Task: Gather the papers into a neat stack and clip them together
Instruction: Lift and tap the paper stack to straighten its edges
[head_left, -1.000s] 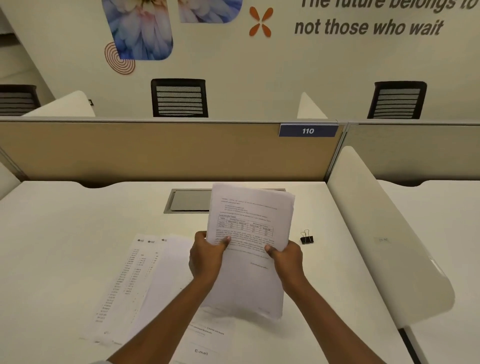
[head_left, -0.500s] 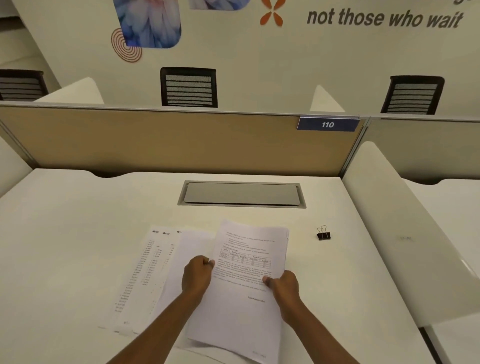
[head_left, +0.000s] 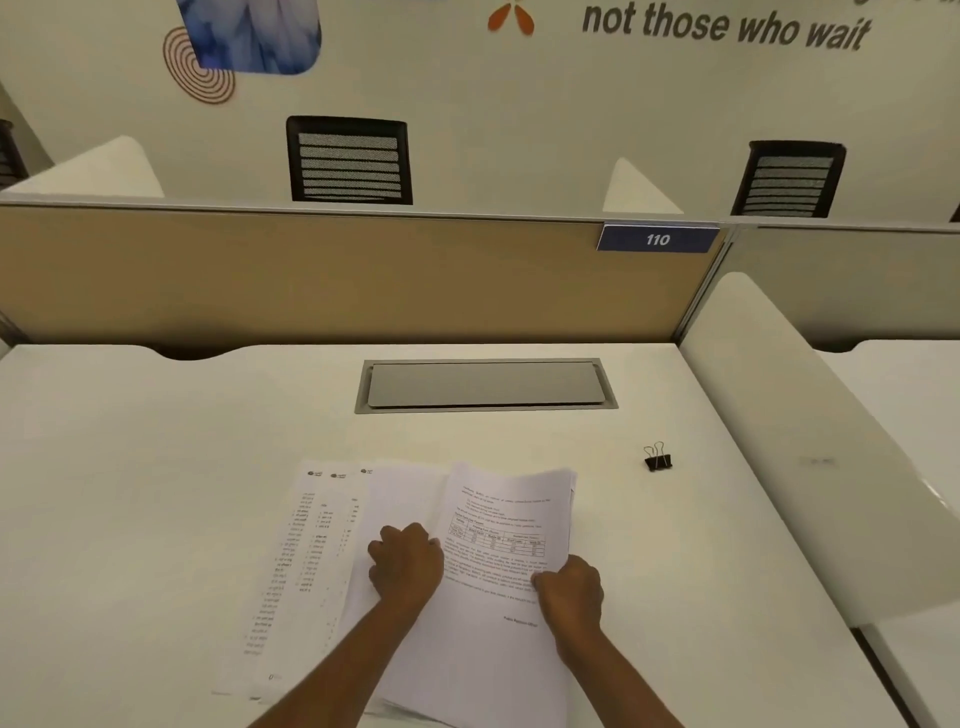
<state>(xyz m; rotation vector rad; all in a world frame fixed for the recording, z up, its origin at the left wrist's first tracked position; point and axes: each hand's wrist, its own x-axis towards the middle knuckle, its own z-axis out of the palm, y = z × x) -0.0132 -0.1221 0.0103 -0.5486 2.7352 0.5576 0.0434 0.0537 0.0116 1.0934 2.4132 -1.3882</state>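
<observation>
Papers are split in 2 groups on the desk (head_left: 156, 441). The held stack (head_left: 498, 582) lies toward the near edge, just right of centre, its top sheet printed with a small table. The left hand (head_left: 405, 564) is curled closed over the stack's left edge, and the right hand (head_left: 569, 587) is closed on its right edge with the thumb on top. The loose sheets (head_left: 306, 561), fanned and overlapping, lie to the left, partly under the stack and the left forearm. The binder clip (head_left: 657, 458) stands apart, toward the right edge of the desk and farther back than the papers.

Judging from this, gathering is only partly done. The main risk is clipping too soon: the fanned sheets would be left out, or caught crooked. The stack's far edge already looks slightly stepped, so pages may slide apart if either hand lets go before the edges are squared. Dragging the stack across the sheets beneath it could crease or push them toward the near edge. Reaching for the clip takes 1 hand away, and a 1-handed hold may let the pile skew.
</observation>
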